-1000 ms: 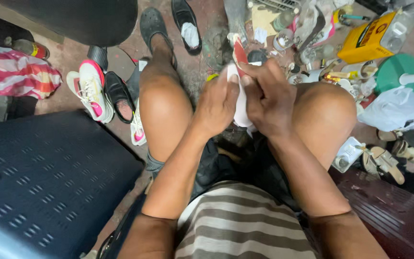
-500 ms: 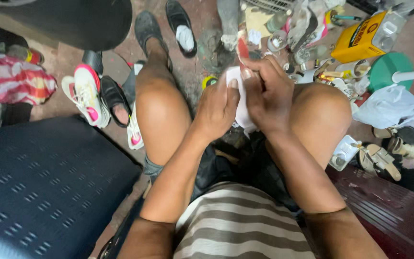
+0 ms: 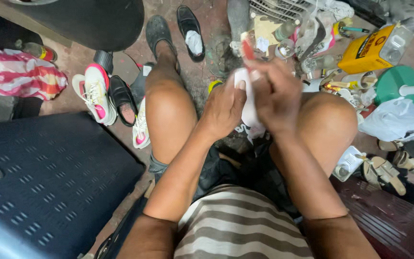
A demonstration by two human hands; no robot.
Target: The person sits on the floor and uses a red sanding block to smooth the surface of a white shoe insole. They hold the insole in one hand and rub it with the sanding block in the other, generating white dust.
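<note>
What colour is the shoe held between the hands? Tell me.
The shoe is mostly white with a red tip, best seen in the head view between both hands.

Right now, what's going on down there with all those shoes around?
A person sits with knees apart and holds a white shoe between both hands, above the lap. The left hand steadies it from one side, while the right hand grips the other side, with something red sticking up at the top. On the floor lie a pink-and-white sneaker, black shoes, sandals and a yellow can. A dark blue case stands beside the person's left leg.
</note>
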